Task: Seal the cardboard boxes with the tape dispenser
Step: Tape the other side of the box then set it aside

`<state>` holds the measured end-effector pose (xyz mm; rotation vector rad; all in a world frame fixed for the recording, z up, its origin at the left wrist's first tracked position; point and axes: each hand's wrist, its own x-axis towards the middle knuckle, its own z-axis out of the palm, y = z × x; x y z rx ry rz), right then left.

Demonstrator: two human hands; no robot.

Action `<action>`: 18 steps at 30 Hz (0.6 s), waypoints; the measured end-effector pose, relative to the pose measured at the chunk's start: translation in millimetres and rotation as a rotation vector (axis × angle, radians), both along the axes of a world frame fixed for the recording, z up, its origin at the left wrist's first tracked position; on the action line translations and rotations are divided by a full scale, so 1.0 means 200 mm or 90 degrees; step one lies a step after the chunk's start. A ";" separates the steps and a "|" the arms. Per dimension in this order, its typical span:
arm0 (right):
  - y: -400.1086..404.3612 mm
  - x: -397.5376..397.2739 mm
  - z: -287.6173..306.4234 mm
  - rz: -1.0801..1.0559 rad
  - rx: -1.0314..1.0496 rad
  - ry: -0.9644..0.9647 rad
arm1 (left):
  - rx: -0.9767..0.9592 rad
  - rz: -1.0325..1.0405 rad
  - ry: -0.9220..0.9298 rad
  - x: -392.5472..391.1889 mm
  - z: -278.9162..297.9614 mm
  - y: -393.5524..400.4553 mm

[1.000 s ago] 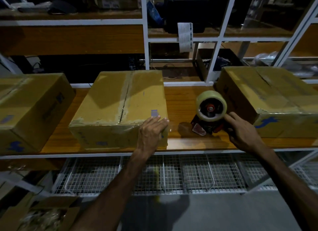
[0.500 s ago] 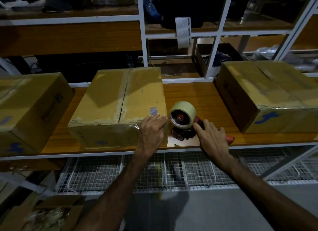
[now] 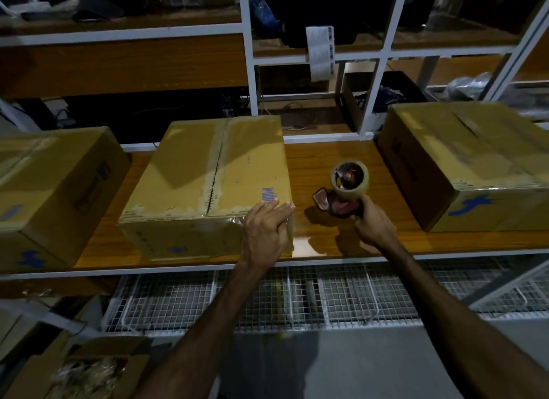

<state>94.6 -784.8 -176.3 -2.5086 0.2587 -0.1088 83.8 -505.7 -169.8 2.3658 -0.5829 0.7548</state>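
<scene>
A middle cardboard box (image 3: 190,173) stands on the wooden shelf (image 3: 326,161), its top flaps meeting along a worn centre seam. My left hand (image 3: 264,229) rests flat with straight fingers on the box's near right corner. To the right of the box, my right hand (image 3: 372,225) grips the handle of the red tape dispenser (image 3: 346,190), which is lifted off the shelf with its tape roll turned up and away from me. A left cardboard box (image 3: 53,184) and a right cardboard box (image 3: 469,167) stand on the same shelf.
A white metal rack frame (image 3: 249,72) rises behind the boxes, with a paper label (image 3: 320,51) hanging from it. A wire mesh shelf (image 3: 297,300) lies below the wooden one. An open carton with packing filler (image 3: 83,372) sits on the floor at lower left.
My right hand has taken hold of the tape dispenser's handle and raised it from the shelf, turning the roll upward. My left hand has stayed on the middle box's corner.
</scene>
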 end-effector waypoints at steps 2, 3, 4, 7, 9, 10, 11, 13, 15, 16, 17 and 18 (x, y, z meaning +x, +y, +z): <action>0.03 0.07 -0.01 -0.009 0.068 0.037 | -0.005 -0.001 0.008 0.00 0.00 0.00; 0.04 0.11 -0.03 -0.013 0.091 0.051 | -0.009 0.001 0.013 0.00 0.01 0.00; 0.03 0.16 -0.08 -0.017 0.112 0.064 | -0.014 0.004 0.020 0.00 0.01 0.00; 0.03 0.27 -0.23 -0.013 0.164 0.089 | -0.030 0.013 0.041 -0.01 0.01 -0.01; 0.07 0.28 -0.23 -0.025 0.211 0.097 | -0.036 0.014 0.048 -0.01 0.01 -0.02; 0.09 0.29 -0.24 -0.030 0.217 0.103 | -0.038 0.013 0.049 -0.01 0.01 -0.02; 0.11 0.30 -0.23 -0.032 0.215 0.104 | -0.040 0.012 0.048 -0.01 0.01 -0.02; 0.13 0.33 -0.25 -0.035 0.211 0.096 | -0.041 0.014 0.045 -0.02 0.00 -0.02; 0.15 0.33 -0.22 -0.048 0.198 0.099 | -0.045 0.015 0.045 -0.02 0.00 -0.02; 0.17 0.32 -0.20 -0.067 0.164 0.104 | -0.047 0.013 0.047 -0.02 0.00 -0.02; 0.19 0.30 -0.18 -0.100 0.097 0.094 | -0.048 0.012 0.050 -0.02 0.00 -0.02; 0.22 0.26 -0.16 -0.139 0.010 0.061 | -0.050 0.013 0.052 -0.02 0.00 -0.02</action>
